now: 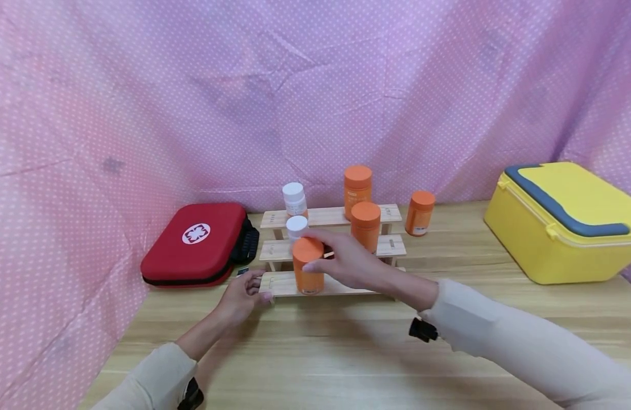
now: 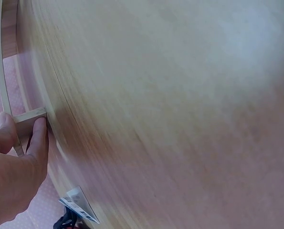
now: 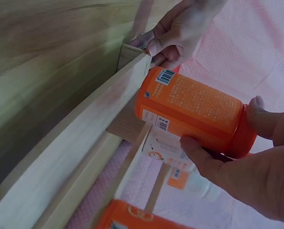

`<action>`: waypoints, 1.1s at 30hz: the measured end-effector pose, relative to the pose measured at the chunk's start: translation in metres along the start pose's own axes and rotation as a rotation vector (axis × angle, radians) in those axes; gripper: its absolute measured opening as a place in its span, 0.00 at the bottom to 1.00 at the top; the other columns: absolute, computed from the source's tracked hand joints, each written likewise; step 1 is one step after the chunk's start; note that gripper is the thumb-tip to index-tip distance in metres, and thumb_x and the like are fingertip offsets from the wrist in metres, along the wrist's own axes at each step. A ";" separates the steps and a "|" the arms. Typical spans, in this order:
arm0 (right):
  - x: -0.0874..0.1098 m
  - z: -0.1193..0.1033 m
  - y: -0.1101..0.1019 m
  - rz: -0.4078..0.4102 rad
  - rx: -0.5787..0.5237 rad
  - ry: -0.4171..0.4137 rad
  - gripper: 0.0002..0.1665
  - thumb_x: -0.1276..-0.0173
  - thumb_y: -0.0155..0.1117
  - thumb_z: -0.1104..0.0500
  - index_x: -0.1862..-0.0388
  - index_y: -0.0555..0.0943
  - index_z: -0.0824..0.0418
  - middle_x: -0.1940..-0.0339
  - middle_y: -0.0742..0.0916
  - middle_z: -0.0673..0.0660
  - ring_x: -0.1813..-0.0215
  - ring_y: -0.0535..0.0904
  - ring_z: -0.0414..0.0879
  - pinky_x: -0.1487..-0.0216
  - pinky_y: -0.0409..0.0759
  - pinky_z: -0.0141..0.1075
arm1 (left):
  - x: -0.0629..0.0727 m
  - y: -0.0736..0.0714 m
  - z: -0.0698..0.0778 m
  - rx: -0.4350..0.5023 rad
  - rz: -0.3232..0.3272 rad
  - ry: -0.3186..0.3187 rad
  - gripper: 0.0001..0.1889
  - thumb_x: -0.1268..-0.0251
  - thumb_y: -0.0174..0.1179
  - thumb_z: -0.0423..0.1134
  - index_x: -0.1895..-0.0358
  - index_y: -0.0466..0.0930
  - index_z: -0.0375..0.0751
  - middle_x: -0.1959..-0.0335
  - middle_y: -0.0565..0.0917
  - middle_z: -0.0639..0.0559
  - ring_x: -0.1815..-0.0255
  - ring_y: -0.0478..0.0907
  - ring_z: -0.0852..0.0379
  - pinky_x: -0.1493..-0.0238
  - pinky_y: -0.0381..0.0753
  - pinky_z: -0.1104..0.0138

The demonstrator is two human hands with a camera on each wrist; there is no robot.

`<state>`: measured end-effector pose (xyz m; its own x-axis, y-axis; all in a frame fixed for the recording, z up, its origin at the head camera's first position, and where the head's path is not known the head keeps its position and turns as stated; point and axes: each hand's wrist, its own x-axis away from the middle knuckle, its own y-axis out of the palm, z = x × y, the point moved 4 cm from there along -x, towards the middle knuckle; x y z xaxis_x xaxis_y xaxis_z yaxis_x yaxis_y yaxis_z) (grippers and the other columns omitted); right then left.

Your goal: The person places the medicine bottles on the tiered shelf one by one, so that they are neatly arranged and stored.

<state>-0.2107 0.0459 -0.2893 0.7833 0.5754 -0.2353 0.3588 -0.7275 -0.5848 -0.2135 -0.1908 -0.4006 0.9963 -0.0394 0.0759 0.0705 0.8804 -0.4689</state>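
Note:
A wooden rack (image 1: 282, 285) with three stepped shelves stands on the table. My left hand (image 1: 240, 299) pinches the left end of its lowest shelf, thumb and finger around the wooden end piece (image 2: 29, 123) in the left wrist view. With my right hand (image 1: 353, 262) I grip an orange bottle (image 1: 308, 276) near its orange cap. The bottle is upright, its base at the left part of the lowest shelf. Behind it, a white-capped bottle (image 1: 297, 226) on the middle shelf is partly hidden. Also on that shelf is an orange bottle (image 1: 365, 230).
The top shelf carries a white-capped bottle (image 1: 294, 199) and an orange bottle (image 1: 357, 191). Right of the rack stands another orange bottle (image 1: 420, 213). A red first-aid case (image 1: 208, 256) lies left; a yellow box (image 1: 556, 250) with a grey handle stands right. Pink cloth (image 1: 315, 85) hangs behind.

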 end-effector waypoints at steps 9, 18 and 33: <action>-0.016 0.009 0.019 -0.004 0.048 0.072 0.37 0.40 0.72 0.56 0.32 0.71 0.57 0.50 0.83 0.49 0.53 0.76 0.42 0.49 0.78 0.36 | -0.002 -0.001 -0.001 -0.036 -0.003 -0.023 0.29 0.42 0.64 0.25 0.36 0.67 0.29 0.50 0.81 0.39 0.50 0.78 0.50 0.49 0.80 0.63; -0.019 0.010 0.029 0.038 0.093 0.029 0.34 0.40 0.72 0.55 0.35 0.73 0.56 0.56 0.84 0.48 0.57 0.77 0.39 0.54 0.77 0.33 | -0.002 -0.003 0.000 -0.046 -0.007 -0.036 0.29 0.41 0.64 0.26 0.35 0.67 0.30 0.50 0.81 0.40 0.51 0.77 0.51 0.48 0.80 0.63; 0.015 0.016 0.001 0.092 0.047 -0.011 0.38 0.41 0.73 0.57 0.32 0.71 0.57 0.36 0.78 0.55 0.43 0.79 0.52 0.47 0.80 0.41 | -0.003 -0.001 -0.001 -0.028 -0.006 -0.004 0.29 0.43 0.64 0.24 0.36 0.67 0.28 0.52 0.81 0.39 0.52 0.78 0.51 0.52 0.81 0.66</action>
<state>-0.2064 0.0598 -0.3054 0.8059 0.5115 -0.2982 0.2613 -0.7593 -0.5960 -0.2168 -0.1922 -0.4011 0.9957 -0.0423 0.0820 0.0774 0.8666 -0.4929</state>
